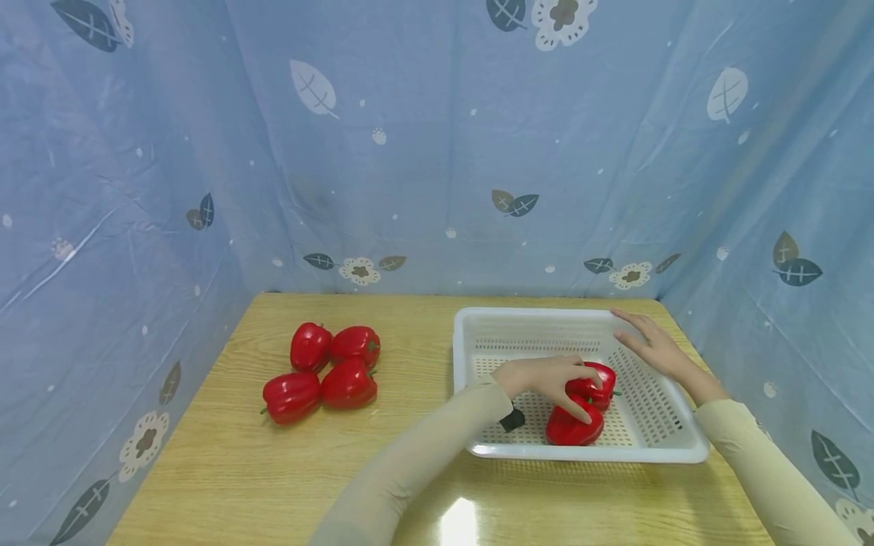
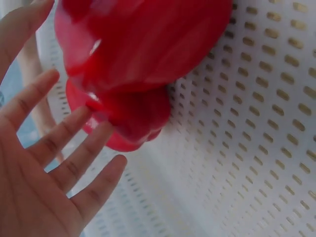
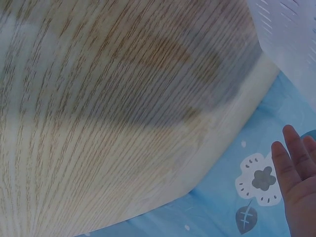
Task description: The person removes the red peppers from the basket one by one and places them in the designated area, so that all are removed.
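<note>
Two glossy red bell peppers lie in a white perforated plastic basket [image 1: 587, 453]: a nearer pepper [image 1: 570, 434] and one behind it, a farther pepper [image 1: 602, 400]. Over them reaches my left hand [image 1: 546, 375], its fingers spread and loosely bent. In the left wrist view, the fingers of that hand [image 2: 42, 173] are apart, with fingertips beside the lower pepper [image 2: 133, 116]; whether they touch it I cannot tell. At the basket's right rim is my right hand [image 1: 657, 353], fingers extended and holding nothing. The right wrist view shows part of this hand [image 3: 302, 192] with straight fingers.
Several more red bell peppers [image 1: 351, 384] sit grouped on the left of the wooden table [image 1: 225, 470]. Blue patterned curtains [image 1: 410, 167] enclose the back and both sides. A small black object [image 1: 512, 419] shows by the left wrist.
</note>
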{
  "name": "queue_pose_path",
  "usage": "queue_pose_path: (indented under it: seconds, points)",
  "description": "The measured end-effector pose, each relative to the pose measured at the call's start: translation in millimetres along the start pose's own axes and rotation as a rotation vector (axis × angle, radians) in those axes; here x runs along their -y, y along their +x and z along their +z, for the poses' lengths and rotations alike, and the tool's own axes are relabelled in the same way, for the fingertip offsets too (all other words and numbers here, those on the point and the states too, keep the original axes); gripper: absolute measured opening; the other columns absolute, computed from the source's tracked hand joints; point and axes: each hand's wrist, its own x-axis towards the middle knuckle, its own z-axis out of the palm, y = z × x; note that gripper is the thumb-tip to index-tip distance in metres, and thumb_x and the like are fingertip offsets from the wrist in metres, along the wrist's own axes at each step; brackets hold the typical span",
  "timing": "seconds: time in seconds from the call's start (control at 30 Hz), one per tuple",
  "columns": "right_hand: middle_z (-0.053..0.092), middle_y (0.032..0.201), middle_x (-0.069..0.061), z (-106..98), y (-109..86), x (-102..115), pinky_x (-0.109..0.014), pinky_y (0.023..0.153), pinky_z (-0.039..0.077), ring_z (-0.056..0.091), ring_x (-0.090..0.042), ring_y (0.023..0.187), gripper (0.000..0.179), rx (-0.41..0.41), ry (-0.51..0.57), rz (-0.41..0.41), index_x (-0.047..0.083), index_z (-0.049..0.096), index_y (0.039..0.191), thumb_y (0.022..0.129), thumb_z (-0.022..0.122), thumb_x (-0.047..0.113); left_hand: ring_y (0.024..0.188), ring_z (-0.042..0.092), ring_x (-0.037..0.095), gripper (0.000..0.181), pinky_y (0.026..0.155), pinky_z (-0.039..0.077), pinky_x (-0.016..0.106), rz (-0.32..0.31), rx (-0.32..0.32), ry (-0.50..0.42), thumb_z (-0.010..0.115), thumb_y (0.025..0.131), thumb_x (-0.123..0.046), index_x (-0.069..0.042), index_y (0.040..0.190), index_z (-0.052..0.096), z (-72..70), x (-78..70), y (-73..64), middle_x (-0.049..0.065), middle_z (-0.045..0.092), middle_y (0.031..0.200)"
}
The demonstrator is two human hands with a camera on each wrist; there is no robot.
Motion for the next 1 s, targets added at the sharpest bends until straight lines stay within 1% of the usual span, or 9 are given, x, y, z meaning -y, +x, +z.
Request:
queue_pose_path:
  seconds: [0.07, 0.23, 0.37, 0.43, 0.6, 0.7, 0.83, 1.0]
  points:
    - [0.034, 0.139, -0.027, 0.9, -0.7, -0.6, -0.072, 0.091, 0.024, 0.03, -0.049, 0.125, 0.055, -0.003, -0.001, -0.001, 0.009, 0.03, 0.144, 0.097, 0.045, 0.033, 0.1, 0.038, -0.003, 0.056, 0.071, 0.042, 0.009, -0.018, 0.015, 0.0, 0.072, 0.073, -0.051, -0.035, 0.12, 0.046, 2.2, -0.9, 0.6, -0.015, 0.042, 0.112]
    - [0.034, 0.139, -0.027, 1.2, -1.6, -0.5, -0.072, 0.091, 0.024, 0.03, -0.049, 0.125, 0.055, -0.005, -0.004, 0.003, 0.008, 0.03, 0.144, 0.097, 0.045, 0.033, 0.103, 0.036, -0.001, 0.057, 0.071, 0.042, 0.01, -0.035, 0.033, 0.013, 0.072, 0.072, -0.052, -0.037, 0.12, 0.047, 2.3, -3.7, -1.8, -0.015, 0.041, 0.115]
    - [0.034, 0.139, -0.026, 1.2, -1.5, 0.1, -0.072, 0.091, 0.024, 0.03, -0.049, 0.125, 0.055, -0.007, -0.001, 0.001, 0.008, 0.031, 0.144, 0.097, 0.046, 0.033, 0.104, 0.036, -0.001, 0.056, 0.07, 0.042, 0.01, -0.028, 0.042, 0.035, 0.072, 0.072, -0.052, -0.037, 0.121, 0.048, 2.4, -5.7, -3.1, -0.015, 0.041, 0.116]
    - [0.034, 0.14, -0.026, 1.1, -0.9, -0.1, -0.072, 0.091, 0.023, 0.029, -0.049, 0.126, 0.055, -0.009, 0.003, -0.006, 0.008, 0.031, 0.144, 0.097, 0.046, 0.032, 0.104, 0.036, -0.001, 0.055, 0.071, 0.041, 0.01, -0.014, 0.045, 0.048, 0.071, 0.073, -0.052, -0.036, 0.121, 0.048, 2.7, -6.4, -3.2, -0.014, 0.041, 0.116]
    - [0.034, 0.141, -0.026, 1.0, 1.1, -1.7, -0.071, 0.092, 0.023, 0.029, -0.05, 0.126, 0.054, -0.016, 0.01, -0.024, 0.009, 0.032, 0.143, 0.097, 0.047, 0.031, 0.102, 0.037, -0.003, 0.052, 0.07, 0.041, 0.008, 0.007, 0.044, 0.045, 0.072, 0.073, -0.05, -0.034, 0.119, 0.051, 3.8, -7.1, -3.1, -0.014, 0.042, 0.115]
    - [0.035, 0.141, -0.026, 1.0, 1.7, -2.0, -0.071, 0.092, 0.023, 0.029, -0.05, 0.126, 0.054, -0.013, 0.012, -0.023, 0.01, 0.031, 0.144, 0.097, 0.046, 0.032, 0.102, 0.037, -0.003, 0.051, 0.07, 0.041, 0.009, 0.001, 0.052, 0.039, 0.073, 0.073, -0.049, -0.035, 0.117, 0.052, 4.7, -7.4, -2.6, -0.015, 0.042, 0.113]
    - [0.034, 0.141, -0.026, 0.9, 1.9, -0.5, -0.071, 0.092, 0.023, 0.029, -0.051, 0.126, 0.054, -0.005, 0.014, -0.017, 0.01, 0.031, 0.144, 0.097, 0.046, 0.032, 0.101, 0.038, -0.003, 0.051, 0.071, 0.041, 0.01, -0.006, 0.081, 0.036, 0.074, 0.072, -0.048, -0.035, 0.116, 0.052, 5.6, -8.8, -2.8, -0.016, 0.042, 0.111]
    - [0.033, 0.142, -0.026, 0.6, 2.0, 1.3, -0.071, 0.093, 0.022, 0.028, -0.051, 0.127, 0.055, 0.01, 0.012, -0.001, 0.008, 0.031, 0.144, 0.097, 0.044, 0.034, 0.1, 0.04, -0.001, 0.053, 0.07, 0.043, 0.012, -0.042, 0.123, 0.015, 0.077, 0.07, -0.043, -0.035, 0.116, 0.052, 5.2, -14.0, -6.6, -0.015, 0.043, 0.108]
